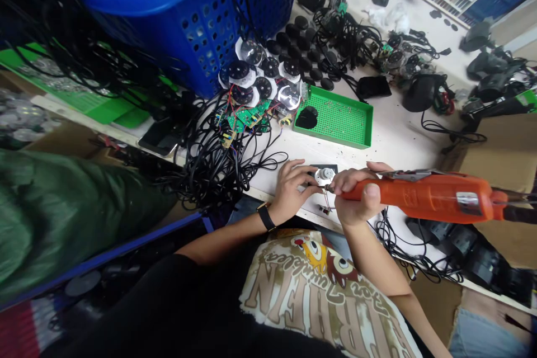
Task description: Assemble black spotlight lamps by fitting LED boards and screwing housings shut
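Observation:
My right hand (358, 193) is wrapped round an orange electric screwdriver (423, 197), which lies nearly level with its bit pointing left. The bit's tip reaches a small white round part (326, 174) on a dark square base, at the front of the bench. My left hand (293, 187) is on the left side of this part, thumb and fingers drawn together near the bit. Whether a screw sits between those fingertips is too small to tell. Thin wires hang from the white part toward a small component (324, 210) at the bench edge.
Behind my hands lies a green perforated tray (335, 137) with small screws and a black piece. Left of it are round lamp-like parts (264, 86), green circuit boards (247, 117) and tangled black cables (222, 173). A blue basket (188, 28) stands behind them; a cardboard box (495, 151) is right.

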`<action>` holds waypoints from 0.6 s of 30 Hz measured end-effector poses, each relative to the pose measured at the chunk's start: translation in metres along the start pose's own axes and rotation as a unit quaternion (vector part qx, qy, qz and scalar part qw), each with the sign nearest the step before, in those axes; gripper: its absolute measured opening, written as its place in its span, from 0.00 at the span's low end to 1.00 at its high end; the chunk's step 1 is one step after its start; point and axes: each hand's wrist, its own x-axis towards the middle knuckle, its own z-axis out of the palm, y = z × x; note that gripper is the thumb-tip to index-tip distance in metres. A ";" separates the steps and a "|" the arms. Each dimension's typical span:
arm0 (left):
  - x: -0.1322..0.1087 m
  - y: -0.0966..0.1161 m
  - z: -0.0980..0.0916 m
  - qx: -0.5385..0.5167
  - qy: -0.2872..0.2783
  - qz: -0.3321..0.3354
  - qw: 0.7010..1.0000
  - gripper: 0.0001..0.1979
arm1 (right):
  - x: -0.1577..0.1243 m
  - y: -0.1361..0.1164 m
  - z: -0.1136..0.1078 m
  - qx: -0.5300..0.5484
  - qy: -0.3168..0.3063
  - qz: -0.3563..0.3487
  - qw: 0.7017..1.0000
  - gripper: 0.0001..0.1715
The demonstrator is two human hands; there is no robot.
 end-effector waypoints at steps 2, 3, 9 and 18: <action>0.001 0.000 -0.001 0.006 -0.013 -0.002 1.000 0.05 | 0.000 -0.001 0.000 0.002 -0.003 -0.004 1.000 0.13; 0.001 0.000 -0.001 0.004 -0.017 -0.001 1.000 0.05 | 0.000 -0.002 0.000 -0.002 -0.006 -0.005 1.000 0.13; -0.002 0.001 0.002 -0.026 0.003 0.001 1.000 0.04 | 0.000 -0.004 0.001 -0.023 -0.010 -0.014 1.000 0.13; 0.000 0.002 0.006 -0.052 0.004 -0.011 0.999 0.14 | 0.003 -0.001 0.001 -0.011 -0.002 -0.020 1.000 0.12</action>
